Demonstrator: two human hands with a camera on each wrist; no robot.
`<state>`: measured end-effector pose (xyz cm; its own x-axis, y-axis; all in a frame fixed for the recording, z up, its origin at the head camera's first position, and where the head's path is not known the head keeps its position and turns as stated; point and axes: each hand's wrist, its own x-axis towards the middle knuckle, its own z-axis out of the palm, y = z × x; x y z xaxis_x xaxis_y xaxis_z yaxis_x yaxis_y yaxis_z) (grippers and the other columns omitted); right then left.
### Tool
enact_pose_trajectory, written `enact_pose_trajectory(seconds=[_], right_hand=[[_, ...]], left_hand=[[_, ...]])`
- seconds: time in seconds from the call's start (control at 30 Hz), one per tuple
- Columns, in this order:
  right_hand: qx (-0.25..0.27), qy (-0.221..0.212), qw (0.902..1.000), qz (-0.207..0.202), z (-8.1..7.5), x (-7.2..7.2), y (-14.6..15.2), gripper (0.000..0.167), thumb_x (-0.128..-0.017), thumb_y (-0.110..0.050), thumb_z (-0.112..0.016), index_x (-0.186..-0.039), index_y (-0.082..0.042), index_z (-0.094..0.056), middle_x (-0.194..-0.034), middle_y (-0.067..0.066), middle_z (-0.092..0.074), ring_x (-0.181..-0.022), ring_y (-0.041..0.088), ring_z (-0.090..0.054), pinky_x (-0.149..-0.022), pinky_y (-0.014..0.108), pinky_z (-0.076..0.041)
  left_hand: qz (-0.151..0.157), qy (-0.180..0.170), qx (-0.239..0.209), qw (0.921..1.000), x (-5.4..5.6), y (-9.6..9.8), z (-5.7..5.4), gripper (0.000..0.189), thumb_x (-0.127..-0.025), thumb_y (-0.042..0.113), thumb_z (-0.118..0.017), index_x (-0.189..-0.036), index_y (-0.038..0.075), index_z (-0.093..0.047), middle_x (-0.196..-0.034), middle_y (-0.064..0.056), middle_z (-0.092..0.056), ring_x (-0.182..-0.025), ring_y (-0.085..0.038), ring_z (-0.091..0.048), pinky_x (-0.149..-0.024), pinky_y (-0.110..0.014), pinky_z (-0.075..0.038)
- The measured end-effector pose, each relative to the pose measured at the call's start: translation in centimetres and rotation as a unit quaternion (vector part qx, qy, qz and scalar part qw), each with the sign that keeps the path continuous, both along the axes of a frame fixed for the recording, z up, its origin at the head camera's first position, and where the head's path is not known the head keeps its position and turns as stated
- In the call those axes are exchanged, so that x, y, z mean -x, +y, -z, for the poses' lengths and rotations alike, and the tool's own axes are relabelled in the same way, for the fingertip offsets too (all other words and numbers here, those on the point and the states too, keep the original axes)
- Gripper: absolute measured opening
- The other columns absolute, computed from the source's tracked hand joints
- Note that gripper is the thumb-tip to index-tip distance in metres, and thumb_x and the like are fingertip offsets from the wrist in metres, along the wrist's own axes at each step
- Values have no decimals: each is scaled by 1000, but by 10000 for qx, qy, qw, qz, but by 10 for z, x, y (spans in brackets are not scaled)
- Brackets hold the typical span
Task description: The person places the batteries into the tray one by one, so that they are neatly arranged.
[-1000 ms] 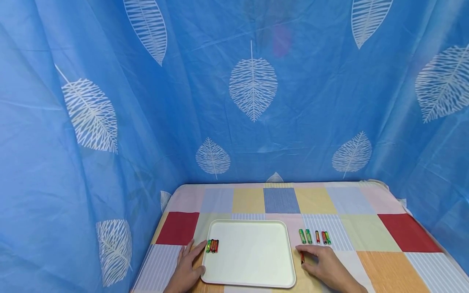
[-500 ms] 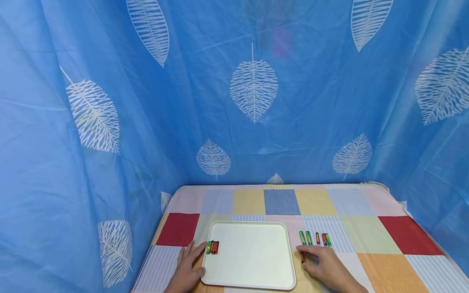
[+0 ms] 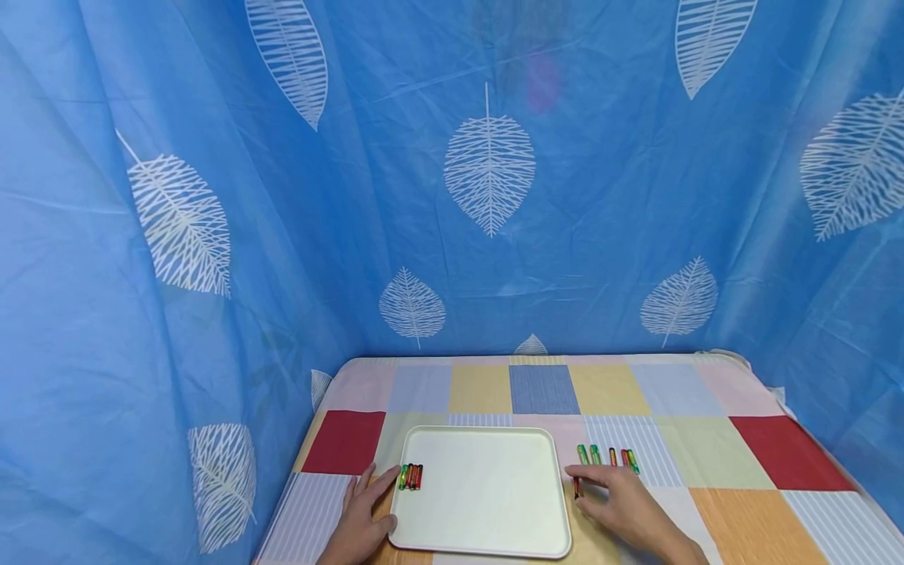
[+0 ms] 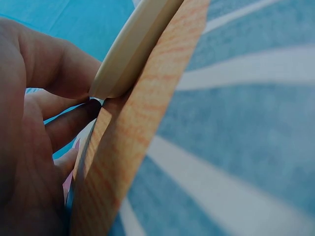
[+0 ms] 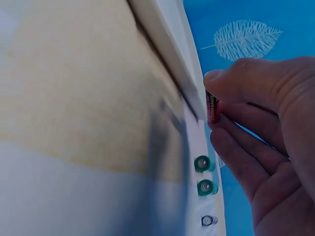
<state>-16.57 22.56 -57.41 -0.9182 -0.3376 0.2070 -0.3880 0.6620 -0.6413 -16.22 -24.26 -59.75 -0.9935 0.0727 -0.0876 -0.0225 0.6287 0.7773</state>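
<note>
My right hand (image 3: pixel 625 506) pinches a small red-and-black battery (image 5: pixel 212 107) between thumb and fingers, just off the right rim of a cream rectangular tray (image 3: pixel 487 502). At the tray's opposite side, my left hand (image 3: pixel 362 518) touches the rim with thumb and fingertips. In the left wrist view the thumb lies against the tray's edge (image 4: pixel 120 64). A row of several batteries (image 3: pixel 411 477), green at the left and red beside it, lies in the tray along its left side.
Beyond my right hand several loose batteries lie on the patchwork tablecloth (image 3: pixel 734 518): green ones (image 3: pixel 588 454), a dark red one (image 3: pixel 613 457) and a red-green pair (image 3: pixel 630 460). A blue leaf-print curtain (image 3: pixel 565 298) surrounds the table's back and sides.
My right hand has shifted slightly left toward the tray, carrying the red-and-black battery. The left hand and the row in the tray stay where they were.
</note>
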Motion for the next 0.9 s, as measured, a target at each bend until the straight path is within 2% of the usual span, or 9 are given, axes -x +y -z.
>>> enact_pose_trajectory(seconds=[0.27,0.43,0.6,0.77,0.9], right_hand=[[150,147,9996,-175,-1,7,-12,39,-88,-8,-84,-127,-11,-81,-123,1,-83,-116,12,-76,-90,31,-67],[255,300,9988,-300,-3,11,-22,37,-89,-5,-84,-126,-8,-81,-123,3,-83,-115,15,-78,-90,30,-67],[363,496,9970,-469,-5,16,-32,37,-89,-5,-84,-126,-7,-81,-122,4,-83,-115,16,-78,-90,32,-67],[375,437,9964,-625,-8,24,-44,38,-93,-10,-84,-130,-6,-79,-125,5,-82,-111,25,-81,-92,37,-68],[392,364,9960,-713,-11,32,-56,38,-93,-9,-83,-131,-6,-79,-126,5,-82,-109,25,-81,-93,38,-67]], left_hand=[[92,51,0,9999,-1,0,-1,79,-79,4,-73,-157,14,-61,-166,-28,-48,-164,-57,-13,-129,-79,9],[175,157,9,9997,-1,-1,1,79,-79,3,-71,-157,13,-61,-164,-26,-51,-164,-57,-14,-129,-78,8],[141,112,-14,9998,1,-3,2,80,-78,4,-72,-156,15,-62,-165,-27,-49,-164,-57,-14,-129,-79,9],[86,31,-83,9999,3,-4,4,80,-78,4,-73,-156,16,-62,-167,-28,-46,-164,-57,-13,-129,-79,9],[136,45,-113,9998,4,-4,5,80,-78,3,-73,-157,15,-61,-166,-27,-48,-164,-57,-12,-129,-79,10]])
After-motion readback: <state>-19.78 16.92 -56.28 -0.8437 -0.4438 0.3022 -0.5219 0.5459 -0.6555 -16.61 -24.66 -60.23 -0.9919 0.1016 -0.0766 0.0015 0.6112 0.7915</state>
